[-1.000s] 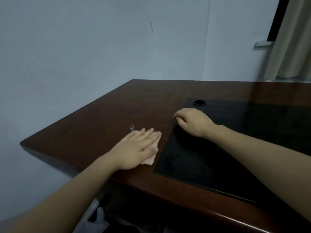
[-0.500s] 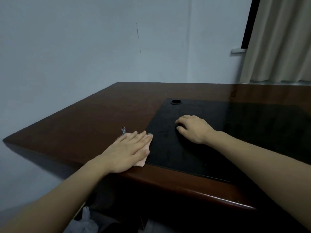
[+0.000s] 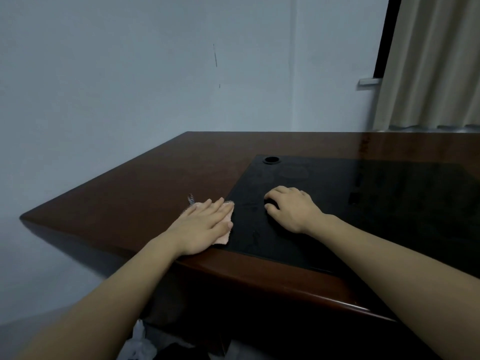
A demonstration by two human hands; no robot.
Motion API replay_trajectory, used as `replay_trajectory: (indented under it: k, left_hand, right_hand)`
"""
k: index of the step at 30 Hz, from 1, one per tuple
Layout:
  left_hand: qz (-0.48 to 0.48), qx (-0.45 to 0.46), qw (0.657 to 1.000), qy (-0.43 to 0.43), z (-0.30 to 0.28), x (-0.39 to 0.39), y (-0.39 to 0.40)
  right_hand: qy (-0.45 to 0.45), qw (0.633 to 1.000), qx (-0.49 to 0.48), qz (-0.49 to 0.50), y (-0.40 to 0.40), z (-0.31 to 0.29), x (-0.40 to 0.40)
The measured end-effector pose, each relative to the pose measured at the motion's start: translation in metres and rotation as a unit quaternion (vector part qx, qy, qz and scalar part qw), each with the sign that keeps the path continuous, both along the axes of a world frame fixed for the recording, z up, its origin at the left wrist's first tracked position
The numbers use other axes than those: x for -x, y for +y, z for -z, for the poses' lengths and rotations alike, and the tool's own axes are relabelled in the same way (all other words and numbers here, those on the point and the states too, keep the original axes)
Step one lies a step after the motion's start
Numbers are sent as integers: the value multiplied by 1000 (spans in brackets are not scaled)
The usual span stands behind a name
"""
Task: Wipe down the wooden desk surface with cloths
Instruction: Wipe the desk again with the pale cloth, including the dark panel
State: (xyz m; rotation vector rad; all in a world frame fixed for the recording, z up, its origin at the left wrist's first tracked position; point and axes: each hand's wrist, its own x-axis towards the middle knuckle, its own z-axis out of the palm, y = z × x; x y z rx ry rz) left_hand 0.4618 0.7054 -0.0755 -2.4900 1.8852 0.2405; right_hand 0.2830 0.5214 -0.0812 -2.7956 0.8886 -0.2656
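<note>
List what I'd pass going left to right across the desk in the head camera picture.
Bare wooden desk → pink cloth under the left hand → right hand on the black inlay.

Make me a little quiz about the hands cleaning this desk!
1. True or false: the left hand lies flat on the pink cloth.
2. What does the right hand rest on: A) bare wood, B) the black mat, C) the curtain?
3. Fill in: the round hole sits at the mat's far ____ corner.

Key: 1 true; 2 B; 3 left.
</note>
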Motion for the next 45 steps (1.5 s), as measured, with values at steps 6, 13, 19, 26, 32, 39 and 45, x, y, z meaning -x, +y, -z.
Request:
replay_trajectory:
  k: [6,13,19,26,32,39,45]
  left_hand:
    - [78,7,997,0,0,32,38]
    - [43,-13,999,3,-3,11,12]
    - [-17,-12,1000,-21,0,-10,-38]
    - [53,5,999,-3,-3,31,-9]
    - [95,0,995,13,-3,60,21]
    - [43,-1,999,4,-2,31,-29]
    - [-10,0,1000,-11,1,10,-96]
  right_hand:
    - [10,1000,-2,0,1,0,1]
    - [7,1000,-6,0,-1,1,1]
    - [-47,997,30,58,-3,-4,13]
    - [-47,995,13,84,-25,-11,45]
    - [-3,999,31,42,-32,-6,51]
    - [-3,998,15,55,-47,-9,59]
    - [2,998,13,59,-45,-5,57]
